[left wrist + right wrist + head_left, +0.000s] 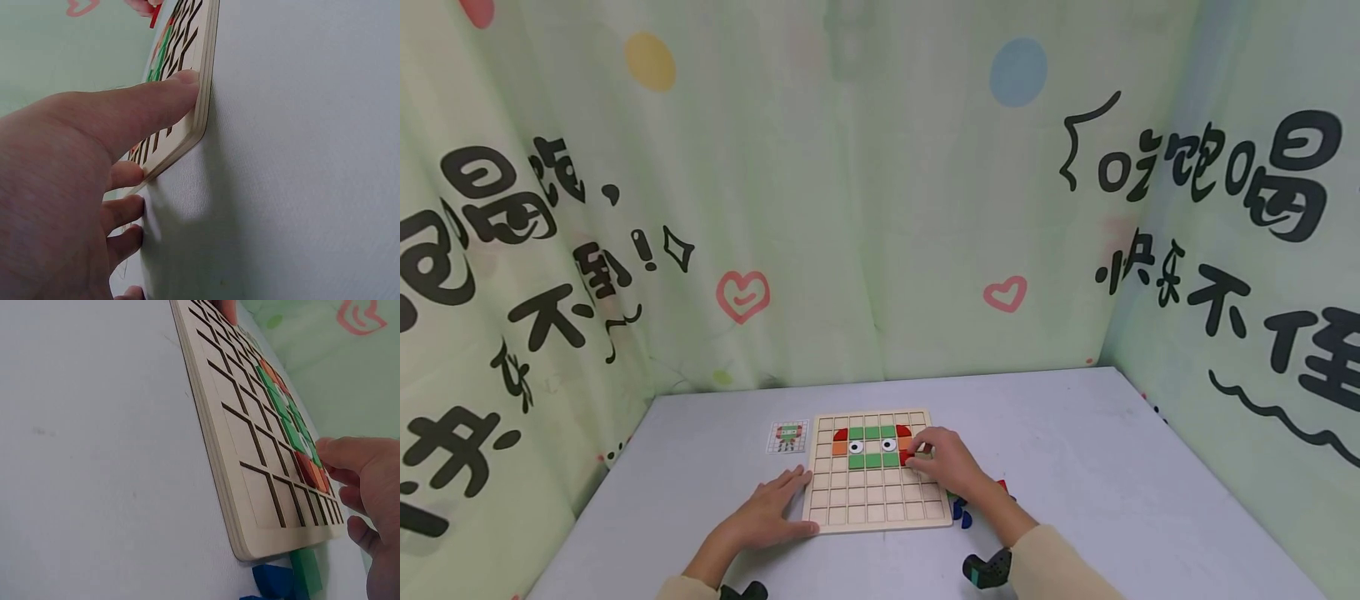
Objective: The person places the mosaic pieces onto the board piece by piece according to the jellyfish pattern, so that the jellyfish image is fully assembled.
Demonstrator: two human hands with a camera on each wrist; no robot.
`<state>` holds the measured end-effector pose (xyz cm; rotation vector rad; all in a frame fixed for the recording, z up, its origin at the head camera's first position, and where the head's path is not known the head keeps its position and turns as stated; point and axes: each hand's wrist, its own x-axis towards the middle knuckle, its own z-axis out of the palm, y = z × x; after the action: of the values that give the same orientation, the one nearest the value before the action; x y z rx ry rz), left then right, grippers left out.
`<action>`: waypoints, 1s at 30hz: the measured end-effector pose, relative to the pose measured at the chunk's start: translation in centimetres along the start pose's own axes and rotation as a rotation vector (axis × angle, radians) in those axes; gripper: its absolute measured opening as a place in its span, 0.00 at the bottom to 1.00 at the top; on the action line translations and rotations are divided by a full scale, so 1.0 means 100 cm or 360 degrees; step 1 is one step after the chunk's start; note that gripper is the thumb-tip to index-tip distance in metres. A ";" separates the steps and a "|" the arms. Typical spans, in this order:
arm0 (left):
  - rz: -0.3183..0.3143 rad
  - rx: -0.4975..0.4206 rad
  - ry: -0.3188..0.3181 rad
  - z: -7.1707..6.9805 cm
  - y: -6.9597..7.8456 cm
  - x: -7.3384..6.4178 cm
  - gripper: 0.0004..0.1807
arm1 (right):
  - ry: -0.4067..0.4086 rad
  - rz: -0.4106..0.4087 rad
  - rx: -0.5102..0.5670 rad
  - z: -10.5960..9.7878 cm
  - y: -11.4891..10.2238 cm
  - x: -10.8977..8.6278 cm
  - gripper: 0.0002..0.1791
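A wooden grid board point(848, 497) lies on the table, bearing a pattern of green pieces point(872, 460), red and orange pieces, and two eye pieces point(856, 447). My right hand point(953, 462) is at the pattern's right side, pinching a red piece point(905, 457) at its lower right corner. In the right wrist view this red piece point(306, 467) sits tilted at its cell, close to the thumb. My left hand point(769, 510) rests at the board's near left corner. Its thumb point(178, 94) lies on the front rim, and the other fingers are along the left side.
A small pattern card point(788, 437) lies left of the board's far corner. Loose blue pieces point(966, 520) and a green piece point(305, 574) lie by the board's near right corner, partly under the right forearm. A printed curtain point(880, 208) surrounds the table point(1060, 433).
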<state>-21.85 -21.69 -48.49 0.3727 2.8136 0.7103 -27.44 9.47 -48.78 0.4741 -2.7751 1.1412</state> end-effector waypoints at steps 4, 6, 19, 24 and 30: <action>0.0002 -0.0008 -0.0002 0.001 -0.001 0.000 0.48 | -0.0028 -0.0018 0.0034 0.005 -0.006 0.002 0.04; 0.0009 -0.0010 -0.0004 0.001 -0.001 0.000 0.48 | -0.0047 -0.0024 0.0049 0.008 -0.009 0.003 0.04; -0.0007 -0.0009 -0.0014 0.001 -0.001 -0.002 0.48 | -0.0120 -0.0072 0.0072 0.022 -0.019 0.009 0.04; -0.0027 -0.0006 -0.0025 0.002 -0.003 0.002 0.48 | -0.0116 -0.0101 0.0026 0.023 -0.023 0.009 0.05; -0.0033 -0.0010 -0.0029 0.003 -0.004 0.004 0.48 | -0.0127 -0.0119 0.0004 0.025 -0.023 0.013 0.05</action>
<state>-22.26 -21.76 -49.02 0.3466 2.7934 0.7073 -27.84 5.88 -48.74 0.6317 -2.7969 1.1335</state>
